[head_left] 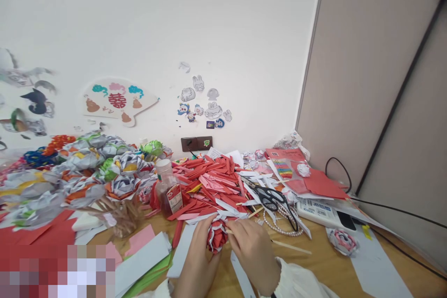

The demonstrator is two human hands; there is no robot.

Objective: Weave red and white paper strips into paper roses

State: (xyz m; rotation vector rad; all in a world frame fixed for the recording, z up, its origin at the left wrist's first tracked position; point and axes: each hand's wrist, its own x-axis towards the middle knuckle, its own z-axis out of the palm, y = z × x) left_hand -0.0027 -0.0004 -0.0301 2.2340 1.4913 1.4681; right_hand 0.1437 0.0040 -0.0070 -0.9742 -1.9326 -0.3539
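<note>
A red and white folded paper flower [218, 236] is held low in the middle, just above the table. My left hand [199, 257] is closed around its left side and underside. On the right edge of the flower, the fingers of my right hand [250, 247] are pinched together. A small pale tip shows at that pinch; I cannot tell what it belongs to. Just beyond both hands lies a heap of folded red, pink and white paper strips [213, 181]. White paper strips [240, 272] also lie beneath the hands on the wooden table [296, 265].
Many finished paper flowers [84, 158] are piled at left, near a jar [168, 191] and a bundle of sticks [122, 219]. Black scissors [267, 198] and a pearl string [279, 228] lie right, with another paper flower [343, 242] and cables [401, 212]. A wall stands behind.
</note>
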